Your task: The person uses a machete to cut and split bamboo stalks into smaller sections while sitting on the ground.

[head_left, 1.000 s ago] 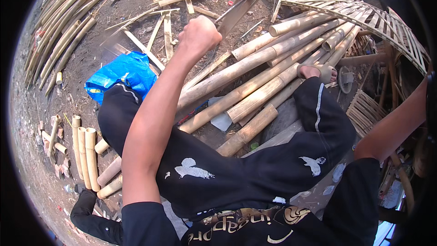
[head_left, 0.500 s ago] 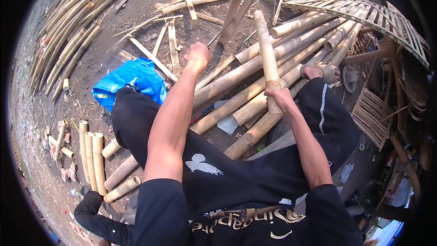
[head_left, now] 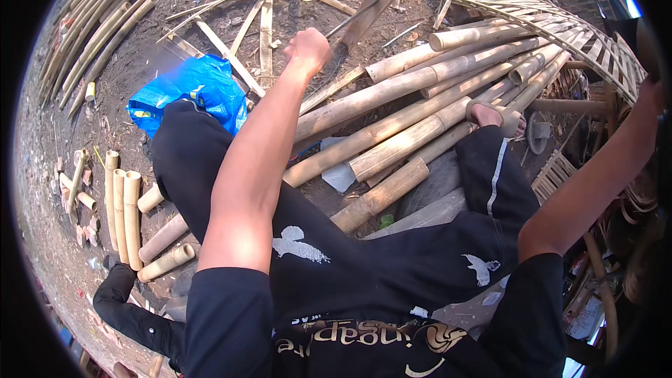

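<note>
Bare dirt ground (head_left: pixel 140 56) strewn with bamboo poles (head_left: pixel 392 94), split strips (head_left: pixel 266 24), short cut sections (head_left: pixel 129 213), a blue bag (head_left: pixel 192 91).

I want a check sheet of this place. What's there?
Surface: bare dirt ground.
Job's things: long bamboo poles lying across, under the legs.
Clutter: short cut bamboo pieces, split strips, a blue bag.
Hands: left hand fisted, stretched out over the poles; what it grips cannot be told. Right hand is out of view; only its arm shows.
Cables: nothing seen.
Surroundings: woven bamboo panel, more poles stacked upper left.
</note>
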{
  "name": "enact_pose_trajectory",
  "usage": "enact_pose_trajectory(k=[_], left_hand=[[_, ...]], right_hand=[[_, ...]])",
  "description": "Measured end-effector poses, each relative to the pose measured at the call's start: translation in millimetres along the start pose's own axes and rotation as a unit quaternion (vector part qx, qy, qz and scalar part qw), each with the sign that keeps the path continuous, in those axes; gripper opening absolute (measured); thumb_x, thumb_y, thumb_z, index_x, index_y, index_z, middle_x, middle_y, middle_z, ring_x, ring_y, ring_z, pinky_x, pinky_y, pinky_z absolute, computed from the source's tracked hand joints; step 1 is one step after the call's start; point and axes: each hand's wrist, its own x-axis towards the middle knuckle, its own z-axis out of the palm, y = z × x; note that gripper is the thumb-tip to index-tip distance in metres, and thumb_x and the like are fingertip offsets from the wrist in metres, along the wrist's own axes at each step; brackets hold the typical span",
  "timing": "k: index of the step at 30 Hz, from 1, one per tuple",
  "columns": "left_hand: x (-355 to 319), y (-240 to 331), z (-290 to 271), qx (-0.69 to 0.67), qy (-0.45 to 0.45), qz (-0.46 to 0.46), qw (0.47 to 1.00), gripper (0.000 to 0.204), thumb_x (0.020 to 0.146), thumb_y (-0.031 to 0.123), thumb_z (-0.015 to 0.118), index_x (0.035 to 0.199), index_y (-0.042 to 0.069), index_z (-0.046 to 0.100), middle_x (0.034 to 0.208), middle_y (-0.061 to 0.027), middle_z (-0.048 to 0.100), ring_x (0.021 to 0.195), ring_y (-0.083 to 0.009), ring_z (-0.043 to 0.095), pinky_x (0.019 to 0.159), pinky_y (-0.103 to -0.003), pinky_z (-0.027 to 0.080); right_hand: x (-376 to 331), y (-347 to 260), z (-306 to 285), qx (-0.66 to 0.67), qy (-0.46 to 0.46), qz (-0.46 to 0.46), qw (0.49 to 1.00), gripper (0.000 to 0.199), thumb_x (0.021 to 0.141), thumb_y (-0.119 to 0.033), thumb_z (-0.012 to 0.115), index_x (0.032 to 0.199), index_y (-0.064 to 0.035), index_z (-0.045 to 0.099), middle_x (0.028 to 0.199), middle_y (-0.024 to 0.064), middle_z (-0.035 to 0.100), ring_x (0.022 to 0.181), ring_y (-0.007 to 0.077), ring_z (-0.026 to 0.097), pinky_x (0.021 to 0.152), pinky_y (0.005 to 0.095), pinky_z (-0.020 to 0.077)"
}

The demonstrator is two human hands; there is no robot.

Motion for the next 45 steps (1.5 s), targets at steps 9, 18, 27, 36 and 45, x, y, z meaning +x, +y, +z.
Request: enact_pose_trajectory(k=[9,18,27,36,45], left_hand=[[60.4,-32.5,36.6,0.155,-0.025,0.018,0.987,0.023,0.089,0.017,0.065,0.107,0.010,0.077,0.113,-0.0107,0.075,0.105,-0.0277,0.073,0.085,-0.037,0.058],[58.2,-65.9,97.4,0.000,-0.023,-0.039,0.999,0.028,0.082,0.017,0.072,0.108,0.008,0.077,0.116,-0.0139,0.073,0.112,-0.0311,0.070,0.092,-0.041,0.057],[67.4,-60.9,59.0,-0.001,-0.039,-0.018,0.999,0.028,0.080,0.014,0.068,0.104,0.004,0.076,0.112,-0.0156,0.074,0.106,-0.0318,0.072,0.084,-0.043,0.058],[105.7,-28.2,69.2,0.048,0.006,0.013,0.999,0.022,0.082,0.017,0.068,0.100,0.010,0.079,0.105,-0.0135,0.076,0.101,-0.0271,0.074,0.084,-0.040,0.058],[116.2,-55.0,105.4,0.006,0.001,-0.017,1.000,0.022,0.081,0.016,0.068,0.098,0.009,0.079,0.102,-0.0143,0.077,0.098,-0.0306,0.074,0.081,-0.040,0.058]], right_hand=[[-392.8,82.2,51.3,-0.211,-0.477,0.522,0.675,0.042,0.072,-0.028,0.080,0.091,0.0070,0.071,0.083,0.0127,0.071,0.075,0.0189,0.068,0.071,0.0330,0.0541],[-170.4,41.7,53.7,-0.039,-0.396,0.482,0.781,0.025,0.078,-0.021,0.074,0.088,0.0011,0.068,0.073,0.0043,0.064,0.063,0.0127,0.061,0.061,0.0286,0.0485],[8.4,66.9,43.3,0.106,-0.127,0.118,0.979,0.038,0.080,-0.026,0.069,0.098,0.0063,0.061,0.089,0.0149,0.065,0.082,0.0262,0.067,0.076,0.0355,0.0547],[-350.0,89.7,96.4,-0.112,-0.486,0.619,0.607,0.032,0.073,-0.023,0.075,0.089,0.0048,0.069,0.080,0.0114,0.069,0.071,0.0217,0.068,0.066,0.0328,0.0545],[-90.7,49.6,36.0,-0.079,-0.374,0.454,0.805,0.027,0.083,-0.021,0.073,0.096,0.0019,0.065,0.077,0.0069,0.064,0.066,0.0155,0.063,0.062,0.0286,0.0517]])
